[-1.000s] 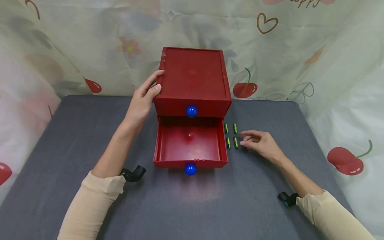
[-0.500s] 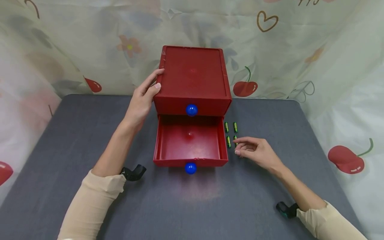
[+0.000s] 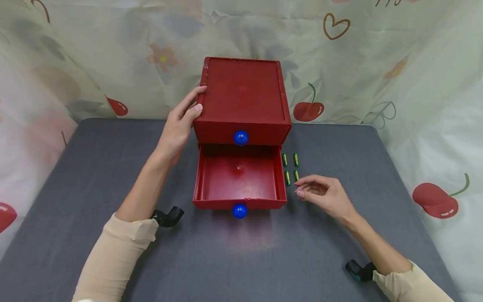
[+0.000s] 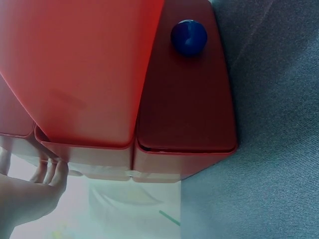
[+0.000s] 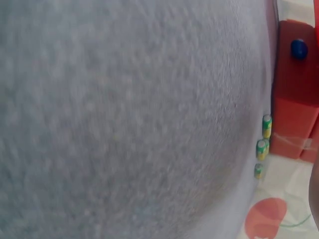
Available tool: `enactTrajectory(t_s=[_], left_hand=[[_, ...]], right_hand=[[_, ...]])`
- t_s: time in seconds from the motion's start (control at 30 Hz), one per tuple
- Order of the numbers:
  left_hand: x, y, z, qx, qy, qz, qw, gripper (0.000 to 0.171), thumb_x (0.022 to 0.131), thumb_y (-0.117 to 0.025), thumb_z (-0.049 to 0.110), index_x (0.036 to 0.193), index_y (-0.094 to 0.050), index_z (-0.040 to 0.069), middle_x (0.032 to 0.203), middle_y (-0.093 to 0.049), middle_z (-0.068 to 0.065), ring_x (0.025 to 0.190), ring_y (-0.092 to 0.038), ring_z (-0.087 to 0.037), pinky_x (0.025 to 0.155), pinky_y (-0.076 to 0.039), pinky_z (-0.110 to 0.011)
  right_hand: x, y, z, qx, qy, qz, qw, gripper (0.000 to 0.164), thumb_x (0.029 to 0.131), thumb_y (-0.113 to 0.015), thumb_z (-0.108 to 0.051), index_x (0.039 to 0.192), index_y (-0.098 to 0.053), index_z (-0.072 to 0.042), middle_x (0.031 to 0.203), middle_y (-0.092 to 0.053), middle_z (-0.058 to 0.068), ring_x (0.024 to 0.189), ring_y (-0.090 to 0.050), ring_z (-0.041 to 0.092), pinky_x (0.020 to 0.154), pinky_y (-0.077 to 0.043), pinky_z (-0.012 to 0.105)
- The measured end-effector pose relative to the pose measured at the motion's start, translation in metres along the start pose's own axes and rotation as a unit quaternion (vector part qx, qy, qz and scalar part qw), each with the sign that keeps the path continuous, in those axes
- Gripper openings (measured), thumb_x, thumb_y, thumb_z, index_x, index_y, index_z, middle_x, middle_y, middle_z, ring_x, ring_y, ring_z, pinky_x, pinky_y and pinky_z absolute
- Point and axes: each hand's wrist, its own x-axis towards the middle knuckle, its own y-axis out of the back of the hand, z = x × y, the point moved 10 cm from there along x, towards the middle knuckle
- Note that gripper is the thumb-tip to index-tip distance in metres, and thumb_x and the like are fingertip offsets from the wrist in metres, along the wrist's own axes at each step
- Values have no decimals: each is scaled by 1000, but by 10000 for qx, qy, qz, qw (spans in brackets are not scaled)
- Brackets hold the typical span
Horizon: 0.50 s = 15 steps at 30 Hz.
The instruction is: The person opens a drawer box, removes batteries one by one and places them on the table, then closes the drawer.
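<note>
A red drawer cabinet (image 3: 243, 92) stands on the table, its middle drawer (image 3: 241, 174) pulled out and bare inside. My left hand (image 3: 175, 132) rests on the cabinet's upper left edge, fingers nearly straight; in the left wrist view the fingers (image 4: 61, 172) lie against its side wall. Several small green batteries (image 3: 287, 178) lie beside the drawer's right side. My right hand (image 3: 322, 193), fingers loosely bent and holding nothing, hovers with its fingertips right at the lower end of the nearest right battery (image 3: 296, 175). In the right wrist view batteries (image 5: 267, 126) show near the cabinet.
Blue round knobs (image 3: 240, 211) stick out from the drawer fronts. Beneath the pulled-out drawer, a shut bottom drawer (image 4: 187, 104) shows in the left wrist view. Grey cloth covers the table (image 3: 241, 260), and a printed curtain (image 3: 124, 54) hangs behind it.
My right hand has moved left and slightly toward me, from beside the right batteries to the lower end of the nearest one. The left hand, cabinet and batteries stay put.
</note>
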Motion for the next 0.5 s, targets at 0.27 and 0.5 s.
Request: enactTrajectory(t_s=[0.27,0.5], left_hand=[[0,0,1,-89,-77,-7,9999,47,103,-51,29,150,-45,29,154,-37,6,136,-41,-18,111,-32,-43],[0,0,1,-55,-60,-32,10000,47,103,-51,29,150,-45,29,155,-36,7,137,-39,-17,112,-31,-43]], right_hand=[[-8,-9,-28,356,848,81,9957,27,82,-65,22,106,-67,9,94,-71,20,78,-72,24,71,-59,32],[-14,-18,-46,612,1538,42,9862,31,81,-57,27,104,-67,9,93,-71,15,76,-71,21,69,-58,30]])
